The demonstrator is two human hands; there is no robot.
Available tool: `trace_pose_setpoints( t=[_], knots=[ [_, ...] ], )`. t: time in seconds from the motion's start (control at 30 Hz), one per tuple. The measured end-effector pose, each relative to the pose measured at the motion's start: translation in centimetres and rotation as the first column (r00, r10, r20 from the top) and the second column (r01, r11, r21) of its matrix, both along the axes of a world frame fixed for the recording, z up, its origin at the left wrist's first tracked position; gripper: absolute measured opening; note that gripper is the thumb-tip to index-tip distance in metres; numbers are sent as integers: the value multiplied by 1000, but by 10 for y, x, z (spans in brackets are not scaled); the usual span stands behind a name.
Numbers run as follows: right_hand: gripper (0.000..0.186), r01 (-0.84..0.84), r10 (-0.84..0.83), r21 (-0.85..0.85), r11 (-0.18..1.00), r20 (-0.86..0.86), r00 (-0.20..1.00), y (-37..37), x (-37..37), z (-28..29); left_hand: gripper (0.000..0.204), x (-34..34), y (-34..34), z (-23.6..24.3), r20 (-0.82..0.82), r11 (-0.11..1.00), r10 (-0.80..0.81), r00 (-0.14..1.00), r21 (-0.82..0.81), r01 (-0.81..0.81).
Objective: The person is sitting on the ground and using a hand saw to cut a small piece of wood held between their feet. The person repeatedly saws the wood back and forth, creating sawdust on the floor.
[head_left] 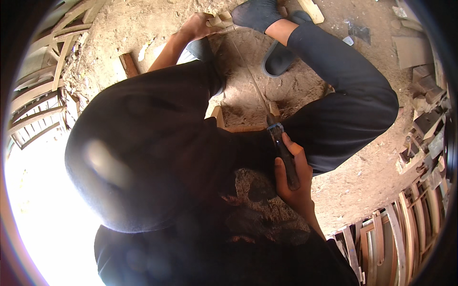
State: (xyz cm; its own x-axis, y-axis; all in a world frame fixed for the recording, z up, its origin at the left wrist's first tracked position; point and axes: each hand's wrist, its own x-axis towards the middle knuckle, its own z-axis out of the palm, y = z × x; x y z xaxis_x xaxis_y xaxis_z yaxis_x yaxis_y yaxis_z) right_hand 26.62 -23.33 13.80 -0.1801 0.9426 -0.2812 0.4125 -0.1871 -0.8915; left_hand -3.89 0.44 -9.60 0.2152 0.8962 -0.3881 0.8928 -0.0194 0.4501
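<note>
My right hand [296,178] is wrapped round the dark handle of a long, thin handsaw [253,81], its blade seen almost edge-on. Something blue shows where handle and blade meet. The blade runs away from me, its far end reaching small pale wood pieces [222,21] on the ground. At their left side my left hand [195,27] grips a wood piece, fingers curled over it. My foot in a dark sock [255,14] rests against the wood from the right. Exactly where the blade touches the wood is too small to tell.
A dark slipper [275,61] lies beside my bent leg. A wooden seat edge [244,128] shows beneath me. Loose timber [128,65] lies left, a pale offcut [312,10] far right. Stacked slats [405,229] and scrap wood [422,90] line the right; more slats [38,102] stand left.
</note>
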Motion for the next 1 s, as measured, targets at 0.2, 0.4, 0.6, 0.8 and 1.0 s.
trace_pose_setpoints(
  t=[0.2,0.4,0.6,0.8,1.0],
  knots=[
    [47,5,-8,-297,955,-11,1000,40,-18,-9,53,7,2,6,-16,998,-33,999,-57,32],
    [44,5,-15,-200,980,-44,999,0,1,13,50,9,-3,8,-164,999,-25,986,-37,19],
    [41,-9,11,-233,972,5,1000,22,-11,16,37,10,-12,-12,-188,988,-17,982,147,45],
    [40,33,-27,-166,986,37,999,33,-18,17,50,23,-10,-10,-137,994,-72,988,69,82],
    [42,6,0,-164,986,38,999,18,-15,13,44,13,-29,-7,-294,946,-128,947,250,205]
  ],
)
